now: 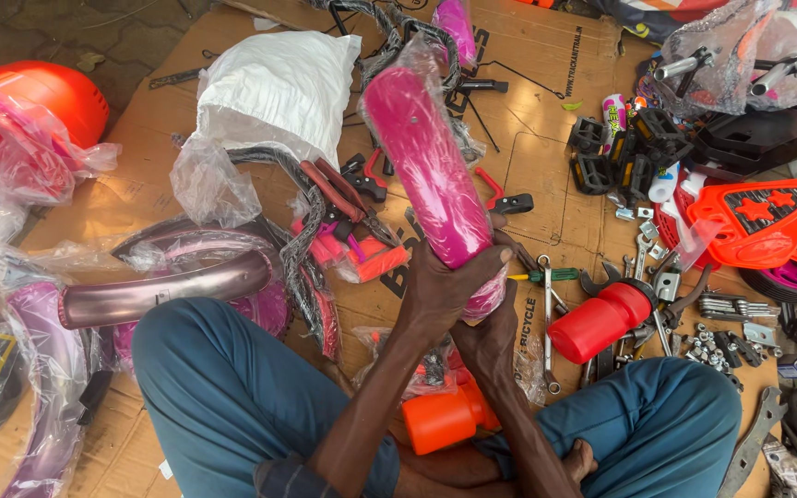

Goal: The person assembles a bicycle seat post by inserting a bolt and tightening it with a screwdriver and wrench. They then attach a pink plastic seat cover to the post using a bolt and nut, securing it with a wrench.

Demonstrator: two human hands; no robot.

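Note:
A glossy pink mudguard point(422, 161) wrapped in clear plastic stands tilted over my lap, its top end leaning away to the left. My left hand point(446, 284) grips its lower end from the front, fingers wrapped round it. My right hand point(493, 343) holds the same end from underneath and behind. I sit cross-legged in blue trousers on brown cardboard point(546, 83). An orange plastic bottle point(445, 417) lies between my legs, just below my hands.
A red bottle point(600, 320), spanners point(546, 323) and a pile of nuts point(721, 350) lie to the right. Black pedals point(601, 161) and an orange starred plate point(758, 217) are further right. A mauve mudguard point(168, 288), red-handled pliers point(339, 189) and a white bag point(279, 83) lie left.

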